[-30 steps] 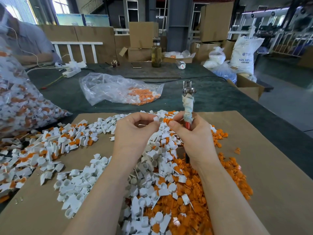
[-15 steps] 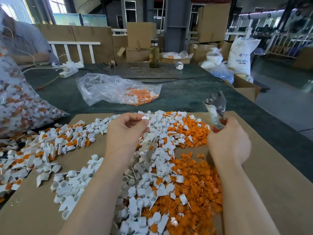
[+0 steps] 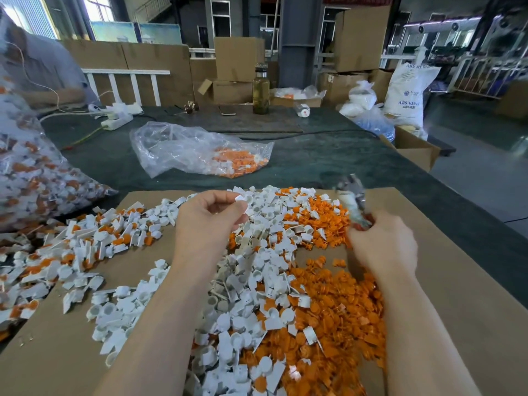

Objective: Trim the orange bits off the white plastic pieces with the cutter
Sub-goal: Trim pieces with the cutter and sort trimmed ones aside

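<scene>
A single head-worn wide-angle camera is looking forward and down from above the person's forearms, close enough that the left hand (image 3: 210,217) and right hand (image 3: 384,242) are filling the middle of the frame. Beneath and around the hands it is taking in the cardboard sheet (image 3: 457,310). Beyond the hands it is reaching across the green table (image 3: 328,158) into the workshop, with edges bending from the lens.
</scene>
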The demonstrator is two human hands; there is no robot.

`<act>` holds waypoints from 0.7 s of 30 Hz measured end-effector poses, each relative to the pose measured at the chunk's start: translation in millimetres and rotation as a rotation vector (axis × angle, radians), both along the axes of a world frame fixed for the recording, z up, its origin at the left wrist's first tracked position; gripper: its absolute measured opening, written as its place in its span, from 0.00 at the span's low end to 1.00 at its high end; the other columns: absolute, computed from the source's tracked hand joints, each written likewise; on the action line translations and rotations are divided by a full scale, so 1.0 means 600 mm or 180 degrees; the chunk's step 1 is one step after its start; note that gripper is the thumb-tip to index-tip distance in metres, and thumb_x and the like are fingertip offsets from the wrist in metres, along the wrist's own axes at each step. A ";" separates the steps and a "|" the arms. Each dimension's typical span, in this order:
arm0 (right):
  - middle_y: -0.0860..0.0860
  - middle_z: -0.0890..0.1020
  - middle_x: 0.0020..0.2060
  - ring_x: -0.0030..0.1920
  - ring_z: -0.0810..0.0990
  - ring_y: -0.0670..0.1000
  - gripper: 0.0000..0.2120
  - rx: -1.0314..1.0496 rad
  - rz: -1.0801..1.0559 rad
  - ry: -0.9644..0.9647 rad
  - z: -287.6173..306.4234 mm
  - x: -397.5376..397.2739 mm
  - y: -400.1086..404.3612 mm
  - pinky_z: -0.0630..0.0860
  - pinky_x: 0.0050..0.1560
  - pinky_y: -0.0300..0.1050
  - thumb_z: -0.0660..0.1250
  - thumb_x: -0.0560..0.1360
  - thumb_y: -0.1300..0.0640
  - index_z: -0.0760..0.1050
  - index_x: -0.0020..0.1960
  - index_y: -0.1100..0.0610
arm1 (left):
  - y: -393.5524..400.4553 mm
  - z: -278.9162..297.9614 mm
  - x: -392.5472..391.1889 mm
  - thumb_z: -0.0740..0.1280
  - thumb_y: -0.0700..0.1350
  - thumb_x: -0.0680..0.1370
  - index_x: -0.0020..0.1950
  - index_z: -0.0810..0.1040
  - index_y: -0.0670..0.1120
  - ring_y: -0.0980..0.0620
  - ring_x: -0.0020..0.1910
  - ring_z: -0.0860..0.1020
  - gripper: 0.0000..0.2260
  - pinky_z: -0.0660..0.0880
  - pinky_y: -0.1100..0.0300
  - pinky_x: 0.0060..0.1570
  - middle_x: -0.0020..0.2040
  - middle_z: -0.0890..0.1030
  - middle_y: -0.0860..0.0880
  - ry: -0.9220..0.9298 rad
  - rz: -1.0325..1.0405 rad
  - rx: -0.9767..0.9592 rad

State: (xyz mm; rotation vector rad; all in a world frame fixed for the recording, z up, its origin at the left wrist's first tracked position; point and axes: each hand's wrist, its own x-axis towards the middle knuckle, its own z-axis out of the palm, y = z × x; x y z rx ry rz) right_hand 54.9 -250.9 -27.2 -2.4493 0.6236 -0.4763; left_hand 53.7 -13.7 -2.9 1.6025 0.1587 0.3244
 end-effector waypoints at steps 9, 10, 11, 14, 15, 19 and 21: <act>0.45 0.75 0.36 0.33 0.72 0.45 0.04 -0.0925 0.0920 0.0386 -0.016 0.010 0.055 0.65 0.26 0.38 0.67 0.71 0.55 0.73 0.43 0.48 | 0.002 -0.004 0.000 0.75 0.40 0.74 0.44 0.83 0.48 0.52 0.39 0.85 0.04 0.81 0.56 0.46 0.35 0.85 0.51 0.0004 -0.0084 -0.0018; 0.45 0.74 0.36 0.33 0.72 0.45 0.04 -0.1010 0.0872 0.0421 -0.019 0.011 0.057 0.65 0.26 0.39 0.68 0.72 0.55 0.73 0.42 0.48 | 0.001 -0.004 0.001 0.75 0.40 0.74 0.44 0.83 0.48 0.53 0.39 0.85 0.04 0.81 0.56 0.46 0.35 0.85 0.51 0.0008 -0.0099 -0.0027; 0.45 0.74 0.35 0.33 0.71 0.45 0.05 -0.1070 0.0808 0.0444 -0.021 0.012 0.059 0.64 0.25 0.39 0.69 0.72 0.54 0.72 0.42 0.49 | 0.000 -0.004 0.001 0.75 0.40 0.74 0.44 0.83 0.48 0.53 0.38 0.85 0.04 0.80 0.57 0.45 0.35 0.85 0.51 0.0013 -0.0116 -0.0029; 0.46 0.72 0.34 0.32 0.70 0.45 0.13 -0.1055 0.0577 0.0514 -0.025 0.013 0.060 0.63 0.25 0.40 0.70 0.72 0.54 0.66 0.37 0.49 | 0.000 -0.003 0.001 0.75 0.40 0.74 0.44 0.82 0.47 0.53 0.38 0.85 0.04 0.79 0.59 0.43 0.35 0.85 0.51 0.0024 -0.0165 -0.0015; 0.46 0.72 0.33 0.32 0.70 0.46 0.14 -0.1046 0.0529 0.0549 -0.026 0.014 0.060 0.63 0.25 0.40 0.70 0.72 0.53 0.64 0.36 0.49 | 0.000 -0.003 0.001 0.75 0.40 0.74 0.44 0.82 0.47 0.53 0.38 0.85 0.03 0.79 0.60 0.42 0.35 0.85 0.51 0.0023 -0.0173 -0.0018; 0.47 0.73 0.34 0.33 0.72 0.46 0.13 -0.1027 0.0557 0.0613 -0.026 0.013 0.060 0.68 0.28 0.41 0.70 0.72 0.53 0.65 0.37 0.49 | -0.003 -0.002 0.000 0.75 0.40 0.74 0.45 0.82 0.46 0.53 0.37 0.85 0.03 0.80 0.61 0.41 0.36 0.85 0.50 0.0062 -0.0196 0.0025; 0.46 0.72 0.34 0.33 0.71 0.46 0.11 -0.0981 0.0588 0.0523 -0.023 0.013 0.063 0.67 0.27 0.41 0.69 0.72 0.52 0.67 0.39 0.49 | -0.005 0.000 -0.001 0.75 0.39 0.74 0.45 0.82 0.45 0.53 0.37 0.85 0.03 0.81 0.62 0.40 0.36 0.85 0.50 0.0109 -0.0224 -0.0025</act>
